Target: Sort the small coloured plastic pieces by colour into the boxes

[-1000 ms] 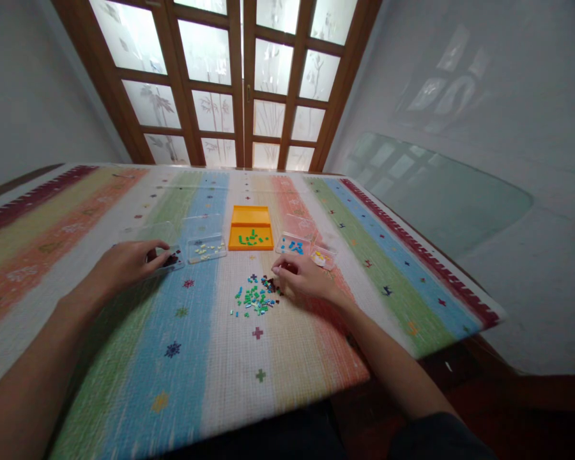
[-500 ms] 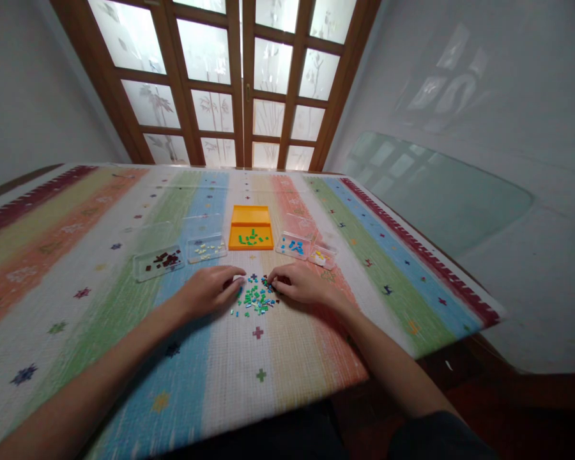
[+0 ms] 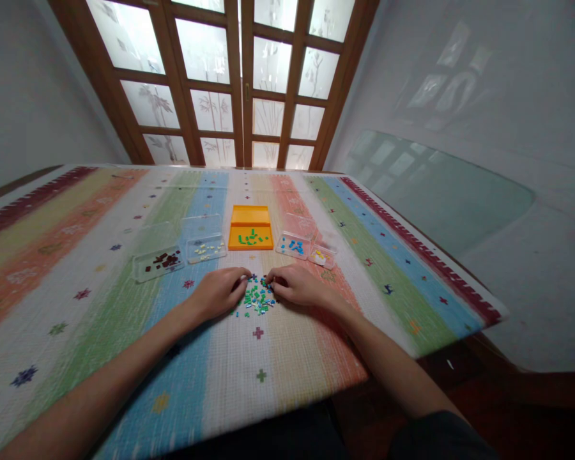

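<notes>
A loose pile of small mixed pieces [image 3: 255, 299], mostly green and blue with some dark ones, lies on the striped cloth between my hands. At its left edge is my left hand [image 3: 221, 291], thumb and fingers drawn together; anything between the tips is too small to make out. My right hand [image 3: 294, 284] reaches the pile's upper right side, fingertips pinched down among dark and blue pieces. What they grip is hidden. Beyond the hands stands an open orange box [image 3: 250, 246] with green pieces [image 3: 252, 238] inside.
Left of the orange box are clear boxes, one with dark red pieces [image 3: 165, 259], one with cream pieces [image 3: 206, 250]. To its right, clear boxes hold blue pieces [image 3: 294, 246] and yellow pieces [image 3: 321, 255]. The patterned tablecloth [image 3: 287, 364] covers the table.
My left hand has moved slightly right, closer to the pile, and its thumb and fingers have come together. My right hand has shifted a little left at the pile's upper edge.
</notes>
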`<action>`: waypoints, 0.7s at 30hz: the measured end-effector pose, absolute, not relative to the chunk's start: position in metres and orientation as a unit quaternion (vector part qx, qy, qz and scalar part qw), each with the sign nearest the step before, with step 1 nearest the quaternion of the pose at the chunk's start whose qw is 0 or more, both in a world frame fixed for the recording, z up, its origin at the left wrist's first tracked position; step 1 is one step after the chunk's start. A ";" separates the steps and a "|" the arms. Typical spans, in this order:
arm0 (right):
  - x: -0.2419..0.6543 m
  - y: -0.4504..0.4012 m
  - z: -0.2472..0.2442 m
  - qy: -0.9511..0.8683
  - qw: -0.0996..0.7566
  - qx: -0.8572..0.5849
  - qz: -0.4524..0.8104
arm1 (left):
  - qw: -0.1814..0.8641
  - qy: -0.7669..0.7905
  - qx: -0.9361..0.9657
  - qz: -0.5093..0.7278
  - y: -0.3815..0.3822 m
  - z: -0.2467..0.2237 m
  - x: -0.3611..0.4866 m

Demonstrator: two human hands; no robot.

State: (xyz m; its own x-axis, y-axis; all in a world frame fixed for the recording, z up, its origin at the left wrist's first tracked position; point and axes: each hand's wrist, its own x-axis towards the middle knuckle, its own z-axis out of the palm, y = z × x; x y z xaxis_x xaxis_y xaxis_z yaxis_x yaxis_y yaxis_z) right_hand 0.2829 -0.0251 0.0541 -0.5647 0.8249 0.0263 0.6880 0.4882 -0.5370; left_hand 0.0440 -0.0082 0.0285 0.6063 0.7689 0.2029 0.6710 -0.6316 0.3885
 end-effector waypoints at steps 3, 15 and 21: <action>0.282 -0.026 0.055 -0.844 0.142 -0.452 0.251 | 0.140 0.414 0.882 0.176 -0.008 0.030 0.045; 0.288 -0.023 0.051 -0.840 0.137 -0.457 0.259 | 0.142 0.443 0.869 0.166 -0.008 0.032 0.053; 0.291 -0.020 0.046 -0.810 0.195 -0.465 0.299 | 0.155 0.453 0.861 0.169 -0.010 0.031 0.054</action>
State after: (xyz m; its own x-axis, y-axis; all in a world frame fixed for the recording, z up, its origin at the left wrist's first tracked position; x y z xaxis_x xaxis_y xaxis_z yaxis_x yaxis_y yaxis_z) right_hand 0.2910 -0.0199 0.0457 -0.4917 0.8700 0.0382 0.6364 0.3889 -0.6662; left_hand 0.0535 -0.0095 0.0315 0.5315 0.8335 0.1510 0.7282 -0.5406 0.4213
